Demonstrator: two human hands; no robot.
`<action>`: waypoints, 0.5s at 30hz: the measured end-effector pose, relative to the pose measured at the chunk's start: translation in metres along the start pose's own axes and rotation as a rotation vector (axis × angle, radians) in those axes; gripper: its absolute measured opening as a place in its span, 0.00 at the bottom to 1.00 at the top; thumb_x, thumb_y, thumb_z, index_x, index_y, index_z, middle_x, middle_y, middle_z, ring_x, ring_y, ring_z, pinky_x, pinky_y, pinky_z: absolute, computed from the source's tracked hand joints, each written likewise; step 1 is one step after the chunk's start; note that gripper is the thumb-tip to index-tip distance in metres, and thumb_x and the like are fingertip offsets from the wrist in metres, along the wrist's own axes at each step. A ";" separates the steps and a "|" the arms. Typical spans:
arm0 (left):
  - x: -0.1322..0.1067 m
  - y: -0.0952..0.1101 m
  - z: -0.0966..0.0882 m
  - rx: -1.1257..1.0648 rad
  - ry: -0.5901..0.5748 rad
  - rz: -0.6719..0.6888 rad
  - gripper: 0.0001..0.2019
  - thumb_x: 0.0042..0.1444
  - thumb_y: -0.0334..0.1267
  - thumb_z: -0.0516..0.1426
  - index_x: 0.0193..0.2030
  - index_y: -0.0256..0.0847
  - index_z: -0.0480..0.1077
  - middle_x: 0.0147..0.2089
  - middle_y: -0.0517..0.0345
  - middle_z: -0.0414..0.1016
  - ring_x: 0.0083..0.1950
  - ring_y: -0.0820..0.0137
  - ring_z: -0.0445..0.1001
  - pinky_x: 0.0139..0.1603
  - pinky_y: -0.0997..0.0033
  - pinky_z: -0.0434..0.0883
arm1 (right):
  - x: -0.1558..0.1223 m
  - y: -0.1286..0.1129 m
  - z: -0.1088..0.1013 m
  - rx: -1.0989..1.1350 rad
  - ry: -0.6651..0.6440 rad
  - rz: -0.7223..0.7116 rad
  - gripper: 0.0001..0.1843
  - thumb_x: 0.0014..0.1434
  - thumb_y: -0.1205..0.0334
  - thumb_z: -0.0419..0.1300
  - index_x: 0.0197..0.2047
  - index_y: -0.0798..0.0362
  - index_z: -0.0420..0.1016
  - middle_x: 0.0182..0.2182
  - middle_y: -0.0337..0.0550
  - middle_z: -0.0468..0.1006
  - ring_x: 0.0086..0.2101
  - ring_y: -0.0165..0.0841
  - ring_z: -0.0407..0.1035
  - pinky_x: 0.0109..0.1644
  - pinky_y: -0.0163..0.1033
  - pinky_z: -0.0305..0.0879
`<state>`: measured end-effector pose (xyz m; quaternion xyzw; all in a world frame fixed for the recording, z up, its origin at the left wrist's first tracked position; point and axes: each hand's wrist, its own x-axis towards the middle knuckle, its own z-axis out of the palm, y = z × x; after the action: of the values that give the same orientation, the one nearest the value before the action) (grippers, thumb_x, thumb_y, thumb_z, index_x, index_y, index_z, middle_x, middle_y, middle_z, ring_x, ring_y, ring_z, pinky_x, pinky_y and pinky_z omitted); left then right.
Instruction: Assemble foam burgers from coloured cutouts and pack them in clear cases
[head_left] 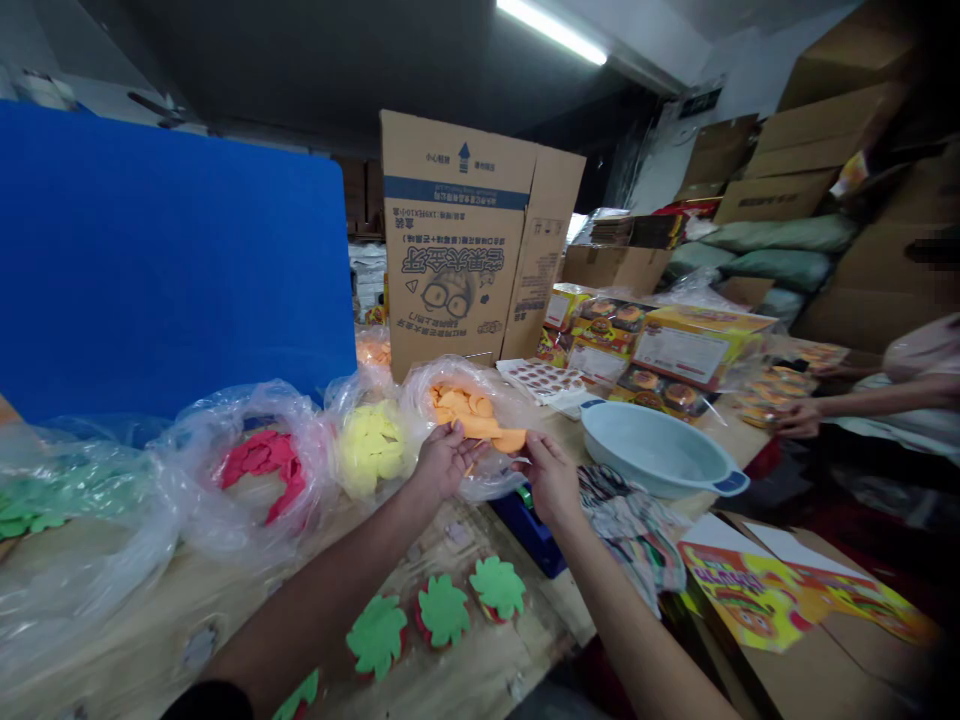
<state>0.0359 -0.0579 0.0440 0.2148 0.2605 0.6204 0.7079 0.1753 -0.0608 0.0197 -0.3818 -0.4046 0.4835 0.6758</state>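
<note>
Gripping a stack of orange foam pieces (489, 428) at a clear bag's (420, 390) mouth | left hand (442, 462) closed on stack, right hand (549, 478) pinching its 3 o'clock end | yellow pieces (371, 445) at 9 o'clock, basin (651, 450) at 3 o'clock, green cutouts (442, 610) at 6 o'clock on bench (187, 600)

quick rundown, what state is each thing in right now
left hand, gripping orange pieces
right hand, pinching the same orange pieces
orange bag, open
yellow bag, open
red bag, open
basin, empty
cardboard box, standing, print upside down
</note>
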 end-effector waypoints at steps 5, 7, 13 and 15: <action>0.003 0.010 -0.004 0.018 0.027 -0.035 0.03 0.55 0.26 0.50 0.32 0.35 0.61 0.29 0.54 0.72 0.30 0.71 0.74 0.44 0.62 0.71 | 0.006 -0.006 -0.008 0.092 0.008 0.035 0.12 0.42 0.54 0.63 0.29 0.51 0.69 0.24 0.34 0.72 0.23 0.27 0.65 0.20 0.31 0.61; 0.006 0.015 -0.008 0.023 0.031 -0.038 0.03 0.55 0.27 0.49 0.33 0.35 0.61 0.29 0.54 0.72 0.31 0.71 0.74 0.43 0.63 0.71 | 0.010 -0.006 -0.012 0.119 0.036 0.030 0.12 0.42 0.55 0.63 0.29 0.51 0.68 0.23 0.33 0.71 0.22 0.26 0.65 0.20 0.30 0.61; 0.015 0.028 -0.028 0.120 0.045 0.014 0.03 0.53 0.27 0.52 0.33 0.35 0.60 0.31 0.52 0.72 0.32 0.69 0.75 0.42 0.61 0.71 | 0.021 -0.001 -0.035 0.033 0.187 -0.028 0.14 0.41 0.53 0.63 0.28 0.52 0.68 0.22 0.34 0.71 0.21 0.25 0.65 0.21 0.30 0.63; 0.015 0.026 -0.034 0.198 0.046 -0.013 0.04 0.52 0.26 0.53 0.34 0.35 0.59 0.31 0.52 0.73 0.31 0.68 0.75 0.39 0.61 0.72 | 0.026 0.004 -0.041 -0.095 0.193 -0.056 0.15 0.42 0.51 0.62 0.30 0.53 0.69 0.23 0.35 0.71 0.21 0.25 0.64 0.21 0.30 0.63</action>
<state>-0.0035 -0.0400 0.0326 0.2676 0.3382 0.5917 0.6811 0.2165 -0.0400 0.0050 -0.4467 -0.3707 0.4056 0.7061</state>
